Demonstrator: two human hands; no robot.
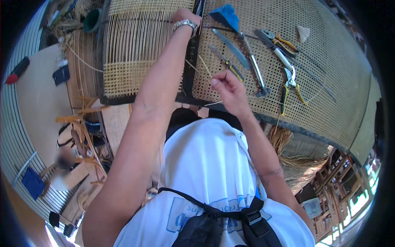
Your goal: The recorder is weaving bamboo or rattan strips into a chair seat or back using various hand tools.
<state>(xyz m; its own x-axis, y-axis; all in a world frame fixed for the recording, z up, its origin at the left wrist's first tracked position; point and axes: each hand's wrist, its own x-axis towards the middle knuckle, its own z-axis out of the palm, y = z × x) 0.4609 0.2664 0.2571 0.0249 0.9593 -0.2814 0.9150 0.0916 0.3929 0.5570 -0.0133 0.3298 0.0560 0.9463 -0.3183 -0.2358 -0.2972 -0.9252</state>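
Before me lies a dark-framed panel (101,53) strung with pale cane strands, woven tightly along its near part. My left hand (186,15), wearing a metal watch (185,26), rests at the panel's far right side, by the dark frame bar. Its fingers are hidden from view. Nearer to me, my right hand (231,91) is closed, thumb against forefinger, pinching a thin cane strand (205,66). This hand hovers over the near left corner of a finished woven cane sheet (271,61), close to a yellow-and-black screwdriver (233,70).
On the cane sheet lie a blue cloth (225,17), a knife blade (232,48), a metal rod tool (254,64), pliers (269,36) and yellow-handled pruning shears (290,84). Bundled cane (281,138) hangs below the sheet's edge. Another person (66,164) is at lower left, beside wooden furniture frames.
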